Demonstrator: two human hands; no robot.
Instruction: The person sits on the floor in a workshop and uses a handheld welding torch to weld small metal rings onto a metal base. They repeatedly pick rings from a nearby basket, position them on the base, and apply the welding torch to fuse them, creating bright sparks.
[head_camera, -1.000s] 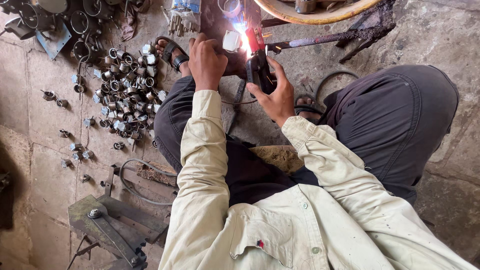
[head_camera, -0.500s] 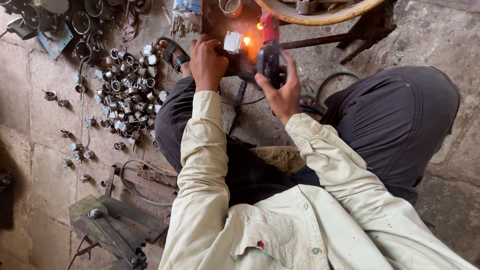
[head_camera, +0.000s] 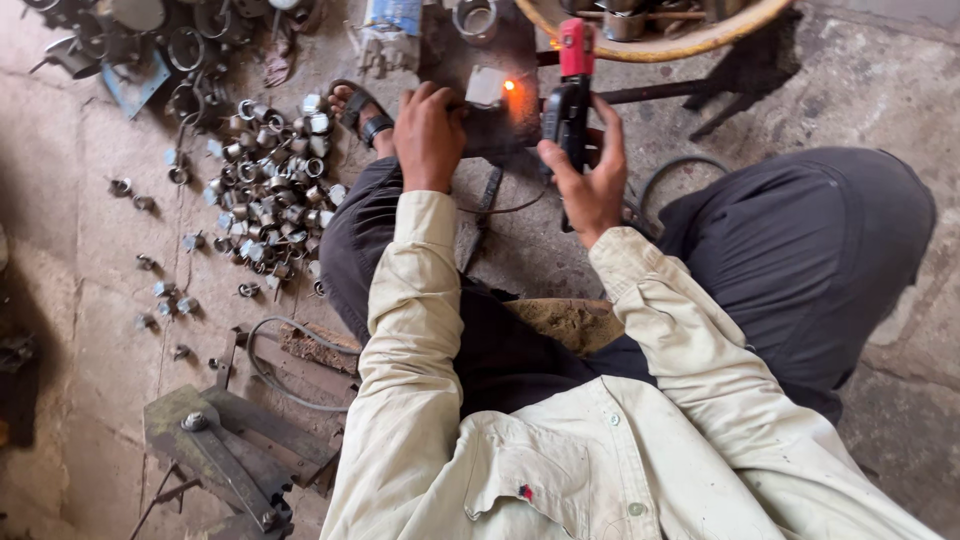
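Red-tipped welding holder (head_camera: 570, 95) in right hand (head_camera: 590, 180) — left hand (head_camera: 430, 135) steadies metal piece (head_camera: 485, 87).

I sit on a rough concrete floor (head_camera: 90, 200) stained grey. To my left, a heap of small metal rings (head_camera: 270, 195) lies on it, with a few loose ones scattered farther out. Nearer my left knee, a heavy metal jig (head_camera: 235, 450) rests flat. A dark steel plate (head_camera: 490, 120) lies ahead, just beside my sandalled foot (head_camera: 360, 110).

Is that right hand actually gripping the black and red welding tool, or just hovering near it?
Touching. The head view shows the right hand wrapped around the black and red welding tool, its thumb and fingers pressed against the black handle with no gap.
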